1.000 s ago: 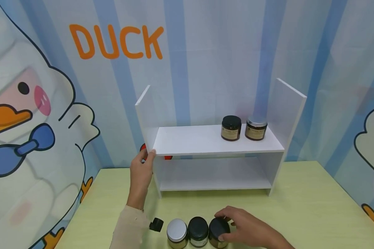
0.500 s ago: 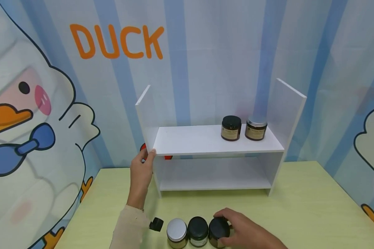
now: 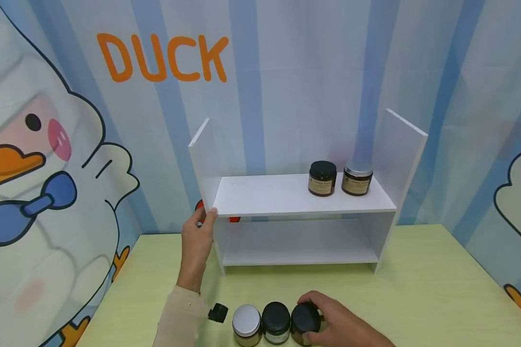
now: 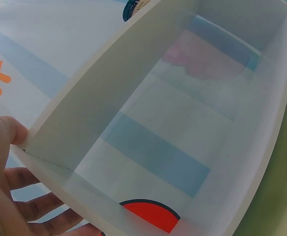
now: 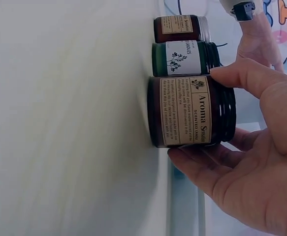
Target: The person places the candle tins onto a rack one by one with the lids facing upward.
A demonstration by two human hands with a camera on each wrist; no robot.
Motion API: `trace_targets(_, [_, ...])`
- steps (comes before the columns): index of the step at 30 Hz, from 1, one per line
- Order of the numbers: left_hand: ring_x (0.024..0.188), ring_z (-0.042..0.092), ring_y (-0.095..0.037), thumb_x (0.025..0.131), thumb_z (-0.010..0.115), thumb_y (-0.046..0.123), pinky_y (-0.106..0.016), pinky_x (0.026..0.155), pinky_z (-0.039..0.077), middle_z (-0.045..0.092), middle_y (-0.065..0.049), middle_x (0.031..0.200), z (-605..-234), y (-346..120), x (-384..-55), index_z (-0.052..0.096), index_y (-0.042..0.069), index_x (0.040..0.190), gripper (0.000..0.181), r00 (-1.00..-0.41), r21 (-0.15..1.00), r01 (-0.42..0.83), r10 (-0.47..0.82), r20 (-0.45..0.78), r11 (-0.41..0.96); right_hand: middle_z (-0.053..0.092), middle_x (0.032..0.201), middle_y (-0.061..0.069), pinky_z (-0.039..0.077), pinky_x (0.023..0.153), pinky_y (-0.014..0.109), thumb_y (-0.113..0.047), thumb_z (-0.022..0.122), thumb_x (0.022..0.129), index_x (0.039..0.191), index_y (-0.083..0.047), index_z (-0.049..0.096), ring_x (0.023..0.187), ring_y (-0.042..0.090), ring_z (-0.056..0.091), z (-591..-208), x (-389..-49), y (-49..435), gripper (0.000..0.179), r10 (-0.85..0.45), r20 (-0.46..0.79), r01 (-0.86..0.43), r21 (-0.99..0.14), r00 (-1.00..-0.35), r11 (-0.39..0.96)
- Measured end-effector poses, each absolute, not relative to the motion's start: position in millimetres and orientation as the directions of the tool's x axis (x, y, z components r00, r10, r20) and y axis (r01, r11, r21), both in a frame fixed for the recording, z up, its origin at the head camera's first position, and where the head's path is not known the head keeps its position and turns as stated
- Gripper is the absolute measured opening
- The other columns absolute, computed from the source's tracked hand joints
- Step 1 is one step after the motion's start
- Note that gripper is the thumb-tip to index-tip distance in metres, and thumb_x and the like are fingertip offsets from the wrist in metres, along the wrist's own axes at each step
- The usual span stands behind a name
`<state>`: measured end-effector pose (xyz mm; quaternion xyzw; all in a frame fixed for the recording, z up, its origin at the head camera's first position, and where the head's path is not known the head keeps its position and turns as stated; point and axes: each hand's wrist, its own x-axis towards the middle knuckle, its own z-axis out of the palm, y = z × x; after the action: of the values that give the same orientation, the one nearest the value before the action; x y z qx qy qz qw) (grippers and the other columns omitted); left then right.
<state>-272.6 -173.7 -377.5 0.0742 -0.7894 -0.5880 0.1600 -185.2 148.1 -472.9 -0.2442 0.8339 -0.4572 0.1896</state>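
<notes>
My left hand (image 3: 196,241) grips the left side panel of a white two-tier shelf (image 3: 304,217); in the left wrist view the thumb lies on the front edge and the fingers (image 4: 32,206) reach around the panel's outside. My right hand (image 3: 336,323) holds a dark scented candle jar (image 5: 185,112) with a black lid between thumb and fingers, at the table's near side. Left of it stand a green candle jar (image 5: 182,58) with a black lid and a brown one (image 5: 176,28) with a silver lid, in a row.
On the upper shelf board, toward the right, stand a black-lidded jar (image 3: 322,178) and a silver-lidded jar (image 3: 357,180). The yellow-green table (image 3: 443,279) carries the shelf. A striped curtain (image 3: 295,86) with duck pictures hangs behind.
My right hand has closed its thumb and fingers more firmly around the black-lidded candle jar and drawn slightly closer to it. The left hand and shelf have stayed put.
</notes>
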Motion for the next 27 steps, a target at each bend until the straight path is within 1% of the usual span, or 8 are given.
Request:
trace_targets(8, [0.107, 0.054, -0.028, 0.102, 0.053, 0.050, -0.041, 0.085, 0.048, 0.058, -0.009, 0.130, -377, -174, -272, 0.055, 0.017, 0.144, 0.054, -0.940, 0.953, 0.073, -0.300, 0.164, 0.293, 0.057, 0.127, 0.006, 0.049, 0.087, 0.030, -0.019, 0.080, 0.086, 0.136, -0.009, 0.054, 0.110, 0.025, 0.054, -477, -185, 150, 0.056, -0.571, -0.111, -0.179, -0.886, -0.813, 0.428])
trace_targets(12, [0.104, 0.054, -0.028, 0.102, 0.053, 0.050, -0.041, 0.084, 0.047, 0.059, -0.010, 0.128, -377, -174, -271, 0.056, 0.017, 0.144, 0.054, -0.938, 0.951, 0.079, -0.300, 0.172, 0.297, 0.057, 0.129, 0.007, 0.050, 0.087, 0.032, -0.020, 0.079, 0.087, 0.137, -0.008, 0.053, 0.113, 0.027, 0.055, -479, -185, 150, 0.057, -0.572, -0.104, -0.176, -0.893, -0.814, 0.414])
trace_targets(15, [0.102, 0.054, -0.028, 0.102, 0.052, 0.051, -0.041, 0.083, 0.047, 0.059, -0.010, 0.126, -376, -173, -271, 0.057, 0.017, 0.143, 0.053, -0.938, 0.950, 0.079, -0.300, 0.173, 0.301, 0.058, 0.130, 0.007, 0.050, 0.087, 0.031, -0.021, 0.079, 0.088, 0.137, -0.007, 0.053, 0.115, 0.028, 0.054, -480, -185, 150, 0.058, -0.573, -0.097, -0.179, -0.896, -0.814, 0.406])
trace_targets(18, [0.105, 0.054, -0.029, 0.102, 0.052, 0.051, -0.042, 0.084, 0.048, 0.058, -0.010, 0.128, -376, -173, -271, 0.056, 0.017, 0.143, 0.054, -0.939, 0.953, 0.075, -0.300, 0.166, 0.294, 0.058, 0.130, 0.008, 0.050, 0.086, 0.030, -0.023, 0.079, 0.088, 0.138, -0.007, 0.053, 0.115, 0.029, 0.054, -481, -186, 151, 0.059, -0.574, -0.090, -0.181, -0.899, -0.814, 0.399])
trace_targets(20, [0.108, 0.053, -0.028, 0.102, 0.052, 0.051, -0.042, 0.085, 0.049, 0.058, -0.010, 0.130, -376, -173, -271, 0.056, 0.016, 0.143, 0.054, -0.940, 0.955, 0.076, -0.299, 0.164, 0.288, 0.058, 0.130, 0.009, 0.051, 0.086, 0.031, -0.024, 0.078, 0.089, 0.138, -0.006, 0.052, 0.115, 0.028, 0.055, -482, -186, 152, 0.059, -0.581, -0.087, -0.191, -0.896, -0.809, 0.400])
trace_targets(23, [0.110, 0.053, -0.027, 0.102, 0.052, 0.051, -0.042, 0.085, 0.049, 0.057, -0.009, 0.131, -377, -173, -271, 0.056, 0.017, 0.143, 0.054, -0.940, 0.956, 0.080, -0.296, 0.166, 0.284, 0.058, 0.130, 0.010, 0.052, 0.090, 0.040, -0.026, 0.078, 0.089, 0.138, -0.005, 0.052, 0.116, 0.030, 0.055, -483, -187, 152, 0.059, -0.586, -0.084, -0.183, -0.906, -0.806, 0.381])
trace_targets(25, [0.109, 0.053, -0.027, 0.102, 0.052, 0.051, -0.041, 0.083, 0.049, 0.058, -0.009, 0.130, -377, -173, -271, 0.056, 0.017, 0.143, 0.054, -0.940, 0.954, 0.083, -0.295, 0.171, 0.287, 0.058, 0.130, 0.010, 0.051, 0.092, 0.047, -0.027, 0.078, 0.089, 0.138, -0.005, 0.052, 0.117, 0.031, 0.055, -485, -187, 153, 0.059, -0.586, -0.082, -0.182, -0.908, -0.806, 0.378])
trace_targets(27, [0.106, 0.053, -0.027, 0.102, 0.052, 0.051, -0.039, 0.082, 0.048, 0.058, -0.009, 0.127, -378, -174, -271, 0.057, 0.017, 0.142, 0.053, -0.939, 0.952, 0.085, -0.295, 0.175, 0.295, 0.058, 0.130, 0.010, 0.051, 0.092, 0.048, -0.026, 0.078, 0.089, 0.138, -0.005, 0.052, 0.118, 0.032, 0.056, -486, -187, 154, 0.059, -0.588, -0.078, -0.187, -0.907, -0.805, 0.377])
